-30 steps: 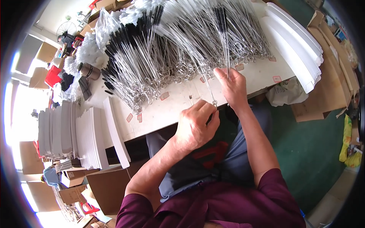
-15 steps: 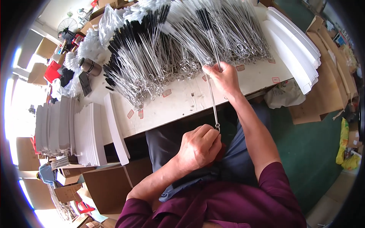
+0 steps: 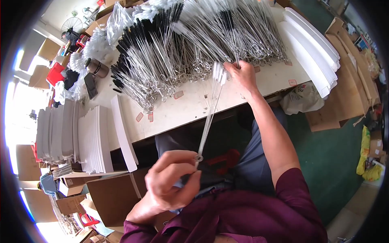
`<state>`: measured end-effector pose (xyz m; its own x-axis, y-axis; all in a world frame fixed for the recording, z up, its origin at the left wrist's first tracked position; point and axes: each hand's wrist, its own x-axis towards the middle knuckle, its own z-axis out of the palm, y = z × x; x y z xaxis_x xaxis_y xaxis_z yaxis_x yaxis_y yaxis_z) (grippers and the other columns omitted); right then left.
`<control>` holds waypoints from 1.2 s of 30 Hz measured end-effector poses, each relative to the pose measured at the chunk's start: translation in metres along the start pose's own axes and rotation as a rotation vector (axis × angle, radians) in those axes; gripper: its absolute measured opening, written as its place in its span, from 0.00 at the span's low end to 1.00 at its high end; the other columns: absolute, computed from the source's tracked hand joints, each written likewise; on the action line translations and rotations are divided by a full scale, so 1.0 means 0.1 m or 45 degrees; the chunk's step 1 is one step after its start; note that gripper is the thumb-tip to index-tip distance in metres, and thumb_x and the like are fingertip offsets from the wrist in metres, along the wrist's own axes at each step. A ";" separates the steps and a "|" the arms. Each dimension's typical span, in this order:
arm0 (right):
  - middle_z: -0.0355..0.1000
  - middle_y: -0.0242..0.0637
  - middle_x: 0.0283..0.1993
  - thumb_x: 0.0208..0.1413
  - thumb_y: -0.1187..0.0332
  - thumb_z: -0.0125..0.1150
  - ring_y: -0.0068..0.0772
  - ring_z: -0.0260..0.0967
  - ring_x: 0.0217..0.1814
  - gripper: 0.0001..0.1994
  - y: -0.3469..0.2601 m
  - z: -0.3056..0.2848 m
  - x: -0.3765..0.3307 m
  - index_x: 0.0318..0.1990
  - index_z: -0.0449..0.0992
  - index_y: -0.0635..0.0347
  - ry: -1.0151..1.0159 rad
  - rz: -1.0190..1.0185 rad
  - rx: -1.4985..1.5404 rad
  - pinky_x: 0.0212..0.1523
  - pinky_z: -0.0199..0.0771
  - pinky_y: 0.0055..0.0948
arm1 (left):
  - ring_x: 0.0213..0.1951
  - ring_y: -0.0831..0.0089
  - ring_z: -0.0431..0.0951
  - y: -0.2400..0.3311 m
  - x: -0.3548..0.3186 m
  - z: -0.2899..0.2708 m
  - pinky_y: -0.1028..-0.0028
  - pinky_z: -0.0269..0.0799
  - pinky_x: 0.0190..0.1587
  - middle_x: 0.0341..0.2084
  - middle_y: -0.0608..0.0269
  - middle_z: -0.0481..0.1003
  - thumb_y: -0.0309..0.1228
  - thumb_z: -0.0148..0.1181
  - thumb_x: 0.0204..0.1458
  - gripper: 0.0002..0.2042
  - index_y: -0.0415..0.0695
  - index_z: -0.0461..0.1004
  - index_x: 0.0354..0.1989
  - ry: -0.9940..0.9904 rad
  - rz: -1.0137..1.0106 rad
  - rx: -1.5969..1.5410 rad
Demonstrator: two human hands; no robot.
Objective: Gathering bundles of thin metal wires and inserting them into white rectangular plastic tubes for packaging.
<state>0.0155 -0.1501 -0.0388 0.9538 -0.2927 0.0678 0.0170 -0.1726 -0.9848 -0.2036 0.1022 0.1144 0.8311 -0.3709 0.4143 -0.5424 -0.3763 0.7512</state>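
My left hand (image 3: 174,178), close to my body, pinches the looped end of a thin wire brush (image 3: 207,121). That brush slants up and away from the hand, blurred by motion, and its white bristled tip lies beside my right hand. At the table's near edge my right hand (image 3: 242,77) is closed round the wire stems of a black-bristled brush (image 3: 227,20) that points away from me; how many stems it grips is hidden. Beyond it spreads a wide heap of similar wire brushes (image 3: 162,69), rings toward me, with black and white bristles at the far ends.
White card strips stand stacked on the left (image 3: 95,139) and lie at the right end (image 3: 310,50) of the white table (image 3: 182,111). A brown flask (image 3: 97,68) and a dark phone (image 3: 90,86) are at the left. Cardboard boxes (image 3: 115,198) stand below; a white bag (image 3: 304,98) hangs under the table.
My left hand has moved down and left, drawing the white-tipped brush out of my right hand's grip. My right hand stays nearly in place with the black-bristled brush.
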 end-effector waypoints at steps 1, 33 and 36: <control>0.76 0.36 0.20 0.55 0.59 0.73 0.21 0.69 0.21 0.18 -0.01 0.00 0.00 0.26 0.79 0.66 0.009 0.009 -0.020 0.24 0.69 0.30 | 0.33 0.66 0.84 0.01 -0.01 -0.06 0.72 0.81 0.36 0.41 0.44 0.80 0.14 0.67 0.45 0.09 0.36 0.76 0.33 0.039 -0.003 -0.072; 0.81 0.45 0.43 0.75 0.60 0.49 0.33 0.80 0.43 0.19 -0.68 0.18 -1.28 0.48 0.78 0.70 -1.160 -0.046 0.689 0.49 0.82 0.30 | 0.34 0.58 0.86 -0.51 0.93 -0.78 0.66 0.80 0.28 0.38 0.34 0.80 0.29 0.47 0.67 0.08 0.38 0.68 0.38 0.020 -0.498 -1.033; 0.81 0.46 0.40 0.75 0.61 0.48 0.38 0.83 0.38 0.19 -0.64 0.13 -1.39 0.51 0.77 0.72 -1.275 0.333 0.723 0.42 0.85 0.35 | 0.35 0.60 0.86 -0.71 0.89 -0.79 0.67 0.81 0.29 0.38 0.37 0.81 0.28 0.47 0.67 0.08 0.38 0.69 0.37 0.070 -0.539 -0.917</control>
<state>-0.1146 -0.0857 0.0131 0.7540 0.6548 -0.0530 -0.3241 0.3005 -0.8971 -0.0813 0.1629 0.1391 0.9619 -0.2713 0.0334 0.0128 0.1670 0.9859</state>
